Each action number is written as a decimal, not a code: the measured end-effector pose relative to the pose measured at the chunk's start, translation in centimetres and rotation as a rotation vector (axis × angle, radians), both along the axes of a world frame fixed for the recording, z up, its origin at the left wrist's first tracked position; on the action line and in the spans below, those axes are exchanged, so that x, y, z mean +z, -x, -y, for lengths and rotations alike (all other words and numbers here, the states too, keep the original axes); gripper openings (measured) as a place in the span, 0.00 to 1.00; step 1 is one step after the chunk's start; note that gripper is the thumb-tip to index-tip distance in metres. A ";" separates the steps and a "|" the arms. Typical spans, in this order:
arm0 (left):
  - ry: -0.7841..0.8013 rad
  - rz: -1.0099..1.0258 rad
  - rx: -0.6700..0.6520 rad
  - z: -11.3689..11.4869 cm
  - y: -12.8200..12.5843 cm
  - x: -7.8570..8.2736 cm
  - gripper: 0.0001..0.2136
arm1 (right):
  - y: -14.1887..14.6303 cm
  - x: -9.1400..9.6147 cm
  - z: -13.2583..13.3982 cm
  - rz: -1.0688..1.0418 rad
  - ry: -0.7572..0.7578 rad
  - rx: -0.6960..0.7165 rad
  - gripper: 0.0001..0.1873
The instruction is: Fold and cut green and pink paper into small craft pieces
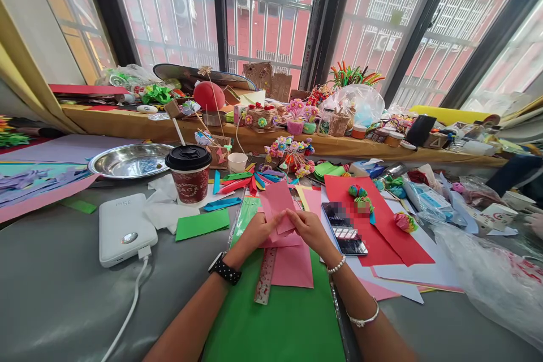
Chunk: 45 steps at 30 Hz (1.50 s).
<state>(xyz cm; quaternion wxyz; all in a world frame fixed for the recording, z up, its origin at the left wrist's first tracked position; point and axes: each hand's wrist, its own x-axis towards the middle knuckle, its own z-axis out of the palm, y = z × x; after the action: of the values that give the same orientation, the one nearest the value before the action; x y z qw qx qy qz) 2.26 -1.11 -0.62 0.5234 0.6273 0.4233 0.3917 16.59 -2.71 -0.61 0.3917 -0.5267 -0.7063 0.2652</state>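
Note:
A piece of pink paper (276,199) is held up between both hands over the middle of the table. My left hand (261,232) pinches its lower left side, and my right hand (309,227) pinches its lower right; the fingertips almost meet. Below them, more pink paper (294,268) lies on a large green sheet (275,328). A clear patterned ruler (264,277) sits on the green sheet, its upper end beneath the pink paper. Close by on the right rests a phone (343,229).
On the left are a lidded paper cup (190,181), a white power bank (127,229) with a cable, folded green paper (202,224) and a metal plate (131,161). Red paper (399,243) and a plastic bag (492,277) lie right. Crafts crowd the window ledge (169,130).

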 end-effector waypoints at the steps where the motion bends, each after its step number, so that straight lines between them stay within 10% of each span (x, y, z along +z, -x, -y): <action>1: 0.010 0.016 -0.011 0.0 0.0 0.1 0.18 | -0.2 0.1 0.0 0.007 0.000 -0.009 0.25; 11: 0.211 0.019 -0.246 1.0 0.1 0.8 0.16 | -0.7 0.4 -0.2 -0.274 -0.017 -0.013 0.15; 23: -0.003 0.073 -0.004 -0.6 0.8 0.1 0.15 | -0.4 0.5 -0.1 -0.480 0.044 -0.075 0.15; 45: 0.148 0.107 -0.042 -0.1 0.6 0.8 0.17 | -0.5 0.6 -0.3 -0.603 0.119 -0.076 0.14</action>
<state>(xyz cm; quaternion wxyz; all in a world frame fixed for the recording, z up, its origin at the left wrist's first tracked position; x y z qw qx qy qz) 1.63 -1.03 0.18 0.5982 0.5739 0.4091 0.3813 17.08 -2.42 -0.02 0.5615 -0.4727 -0.5212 0.4355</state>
